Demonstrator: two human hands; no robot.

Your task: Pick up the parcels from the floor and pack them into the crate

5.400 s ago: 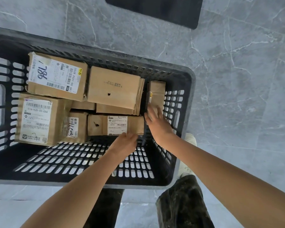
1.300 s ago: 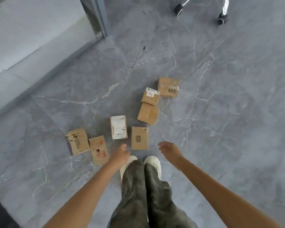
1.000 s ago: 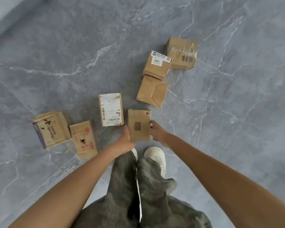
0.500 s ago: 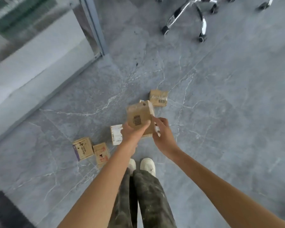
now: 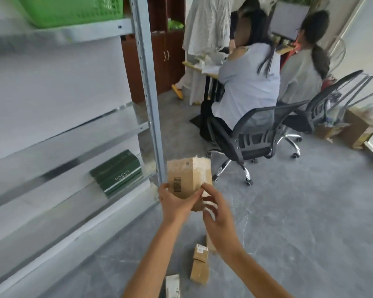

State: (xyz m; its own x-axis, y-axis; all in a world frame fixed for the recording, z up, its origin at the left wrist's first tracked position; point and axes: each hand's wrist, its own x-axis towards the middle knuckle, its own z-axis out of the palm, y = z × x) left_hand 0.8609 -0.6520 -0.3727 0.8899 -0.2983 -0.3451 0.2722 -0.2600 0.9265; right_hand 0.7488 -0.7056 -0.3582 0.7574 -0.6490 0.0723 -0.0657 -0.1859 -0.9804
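Observation:
A small brown cardboard parcel [image 5: 186, 179] with a barcode is held up in front of me, well above the floor. My left hand [image 5: 174, 203] grips its lower left side, thumb across the front. My right hand [image 5: 215, 209] sits at its lower right edge with fingers loosely curled, touching the parcel. More parcels lie on the grey floor below: a brown one [image 5: 199, 271], one with a white label [image 5: 201, 252] and a white one [image 5: 172, 286] at the bottom edge. The crate is out of view.
A metal shelving unit [image 5: 148, 93] stands to the left with a dark green box [image 5: 116, 172] on a low shelf and a green basket [image 5: 71, 8] on top. Two people sit on office chairs [image 5: 256, 134] at a desk ahead. Cardboard boxes [image 5: 353, 130] lie far right.
The parcel has been lifted from the floor to chest height, both hands still on it. The view has swung up from the floor to the room.

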